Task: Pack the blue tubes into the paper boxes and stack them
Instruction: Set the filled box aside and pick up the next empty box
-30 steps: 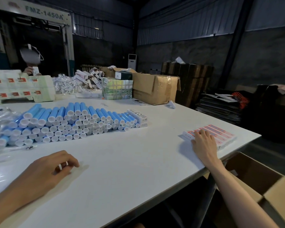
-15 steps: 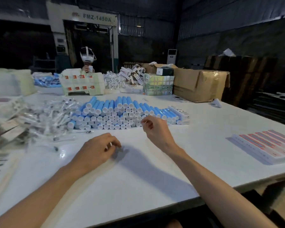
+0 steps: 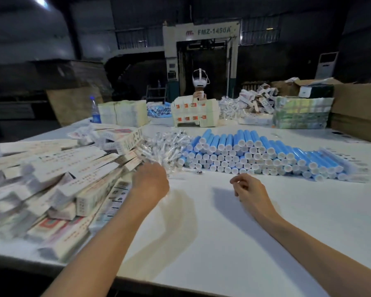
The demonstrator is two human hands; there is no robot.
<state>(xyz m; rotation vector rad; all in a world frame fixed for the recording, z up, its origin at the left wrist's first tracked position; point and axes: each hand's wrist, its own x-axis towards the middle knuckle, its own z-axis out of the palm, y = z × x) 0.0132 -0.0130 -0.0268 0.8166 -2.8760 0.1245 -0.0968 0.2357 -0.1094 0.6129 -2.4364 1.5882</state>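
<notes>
The blue tubes (image 3: 255, 155) lie in a stacked heap on the far middle of the white table (image 3: 201, 243), white caps facing the camera, none of them inside a box; to the left a loose, blurred pile of paper boxes (image 3: 62, 181) covers that side of the table, and a heap of clear plastic packets (image 3: 169, 146) sits between the boxes and the tubes. The left hand (image 3: 150, 183) reaches to the edge of the box pile, just by the packets; its fingers point away behind the back of the hand, so I cannot tell whether they pinch anything. The right hand (image 3: 247, 189) hangs over bare table in front of the tubes, apart from them; its fingers (image 3: 237, 182) are loosely curled and seem to hold nothing. Across the table sits another person (image 3: 199, 82) wearing a white headset, behind a block of stacked cartons (image 3: 195, 113); a water bottle (image 3: 95, 110) stands at the far left and a cardboard box (image 3: 360, 108) at the far right.
</notes>
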